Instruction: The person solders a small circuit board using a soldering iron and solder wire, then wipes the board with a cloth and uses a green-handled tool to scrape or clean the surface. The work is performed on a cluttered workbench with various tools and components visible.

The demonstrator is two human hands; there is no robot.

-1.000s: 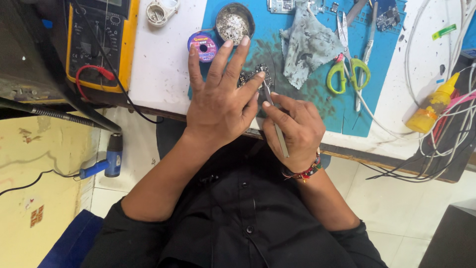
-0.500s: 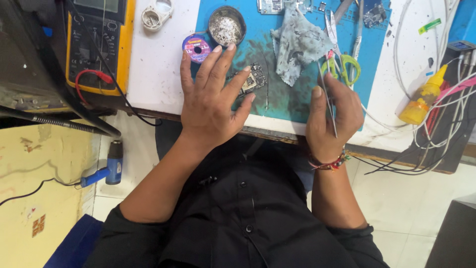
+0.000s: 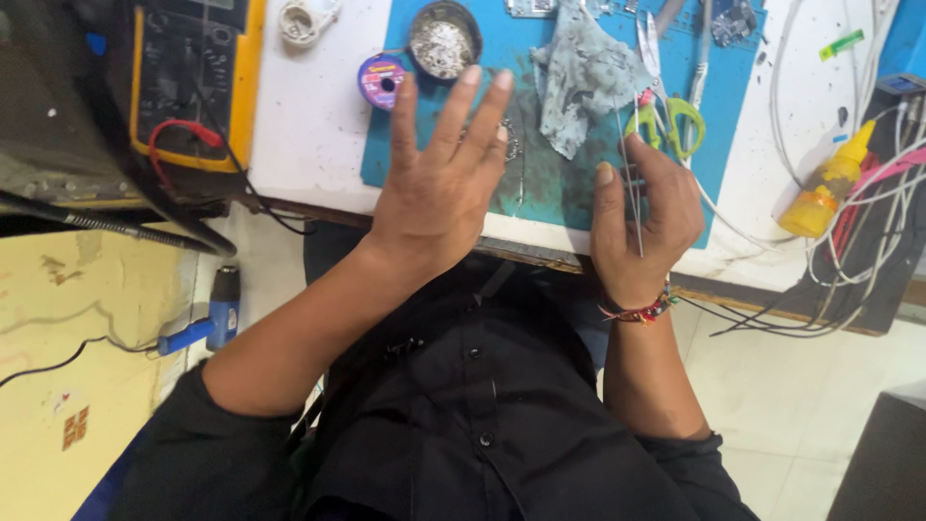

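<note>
1 white surface (image 3: 309, 145) carries 1 blue mat (image 3: 752, 96), and most of the small items lie on that mat. 1 yellow-cased meter (image 3: 198, 82) sits at the surface's left end with 1 red lead looped across its face. 1 grey rag (image 3: 579, 82) lies crumpled on the mat, touching 1 pair of green-handled scissors (image 3: 675, 121) to its right. 1 yellow squeeze bottle (image 3: 825, 188) stands among a bundle of cables at the right edge; its contents cannot be told. 1 round tin (image 3: 444, 41) at the top of the mat holds a tangle of pale metal wool. 1 purple spool (image 3: 382, 79) lies just beside the tin, and 1 small white ring-shaped part (image 3: 307, 21) lies farther left on the bare surface. 1 blue-handled tool (image 3: 207, 314) lies on the floor below. The left hand (image 3: 434, 193) hovers over the mat, grip spread wide with fingers apart, holding nothing. The right hand (image 3: 646, 217) is at the surface's near edge, grip pinching 1 thin metal tweezers (image 3: 629, 178), upright between thumb and fingers.
</note>
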